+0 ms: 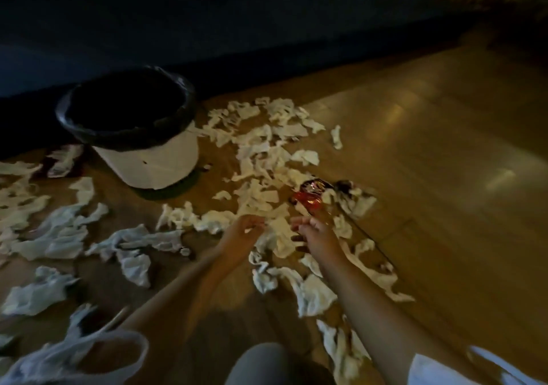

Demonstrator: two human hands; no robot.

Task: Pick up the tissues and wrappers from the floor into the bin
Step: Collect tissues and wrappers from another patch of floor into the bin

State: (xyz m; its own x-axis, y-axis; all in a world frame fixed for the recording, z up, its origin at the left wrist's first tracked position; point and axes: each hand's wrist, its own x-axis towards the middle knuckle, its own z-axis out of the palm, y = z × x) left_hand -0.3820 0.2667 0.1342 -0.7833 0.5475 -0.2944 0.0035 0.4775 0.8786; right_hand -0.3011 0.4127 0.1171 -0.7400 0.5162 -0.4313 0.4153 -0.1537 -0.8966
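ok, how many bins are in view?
1: the white bin with a black liner, upright at upper left, tissues scattered beside it. The dark background could hide others.

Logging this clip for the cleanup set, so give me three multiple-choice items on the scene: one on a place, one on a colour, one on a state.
1. Where does the white round bin with the black liner stand?
A. right of both hands
B. left of and beyond the left hand
C. between the knees

2. The crumpled shiny wrapper beyond the right hand is mostly:
A. green
B. blue
C. red

3. The bin is:
A. upright, uncovered
B. tipped over
C. lidded

Key: 1 B, it stands up-left of that hand; 2 C, red foil shows; 3 A, its open rim faces up.
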